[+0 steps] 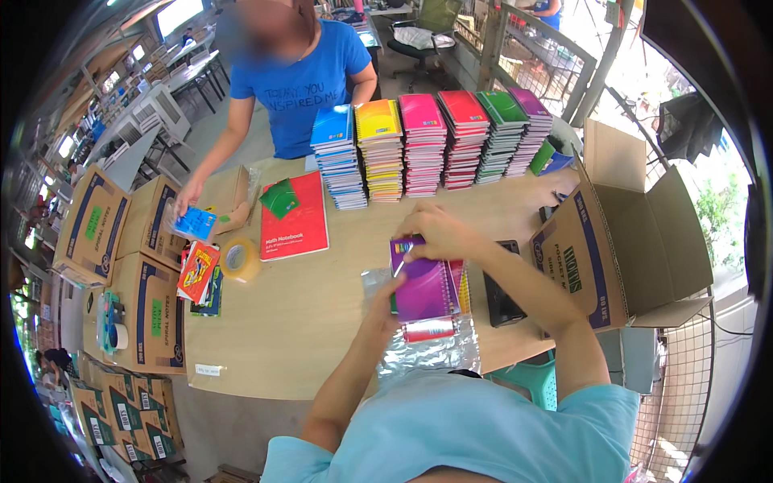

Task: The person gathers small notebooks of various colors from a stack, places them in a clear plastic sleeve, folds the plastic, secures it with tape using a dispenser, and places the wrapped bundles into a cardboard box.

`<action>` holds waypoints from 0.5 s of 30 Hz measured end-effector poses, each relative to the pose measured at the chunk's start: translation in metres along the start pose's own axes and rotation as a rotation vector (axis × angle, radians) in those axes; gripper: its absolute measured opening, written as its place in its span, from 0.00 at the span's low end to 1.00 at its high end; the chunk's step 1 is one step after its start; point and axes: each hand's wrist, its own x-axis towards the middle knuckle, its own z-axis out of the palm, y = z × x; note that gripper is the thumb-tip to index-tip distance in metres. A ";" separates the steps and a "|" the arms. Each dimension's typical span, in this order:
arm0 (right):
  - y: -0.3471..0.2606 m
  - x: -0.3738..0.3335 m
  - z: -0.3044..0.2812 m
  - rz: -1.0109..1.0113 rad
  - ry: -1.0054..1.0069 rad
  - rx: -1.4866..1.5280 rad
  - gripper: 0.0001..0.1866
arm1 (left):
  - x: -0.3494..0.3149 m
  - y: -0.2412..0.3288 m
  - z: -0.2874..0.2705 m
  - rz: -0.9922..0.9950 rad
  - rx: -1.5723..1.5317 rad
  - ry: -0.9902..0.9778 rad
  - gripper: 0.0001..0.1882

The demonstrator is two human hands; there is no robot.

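A purple spiral notebook point(425, 294) lies at the top of a small pile in front of me, with yellow and pink edges showing at its right side. Wrapped round its left edge is my left hand point(382, 304), closed. My right hand point(437, 233) is closed at the notebook's top left corner, fingers bent down. A small pale sliver shows between the two hands; what it is I cannot make out. Under the pile spreads a clear, shiny plastic bag point(396, 354). A red and white notebook point(429, 330) sticks out at the near side.
Tall stacks of notebooks point(403, 161) line the far edge. Across the table point(282, 346), a person in blue holds a blue packet point(196, 223). A red notebook point(296, 229), a tape roll point(237, 259), a black case point(502, 282), an open carton point(584, 249) and closed cartons point(149, 310) surround me.
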 end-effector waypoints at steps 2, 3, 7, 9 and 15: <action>-0.015 -0.033 0.013 -0.078 0.437 -0.132 0.23 | -0.012 -0.010 -0.014 -0.080 0.016 -0.013 0.29; -0.017 -0.053 0.021 0.071 0.640 -0.052 0.24 | -0.022 -0.009 -0.014 -0.065 -0.009 0.007 0.30; -0.014 -0.144 0.063 0.684 0.374 1.664 0.49 | -0.061 0.015 0.009 0.233 0.366 -0.113 0.35; -0.025 -0.165 0.077 0.644 -0.297 2.044 0.65 | -0.076 0.043 0.040 0.677 1.150 -0.421 0.39; -0.053 -0.170 0.069 0.623 -0.195 2.087 0.52 | -0.111 0.075 0.123 0.890 1.968 -1.338 0.44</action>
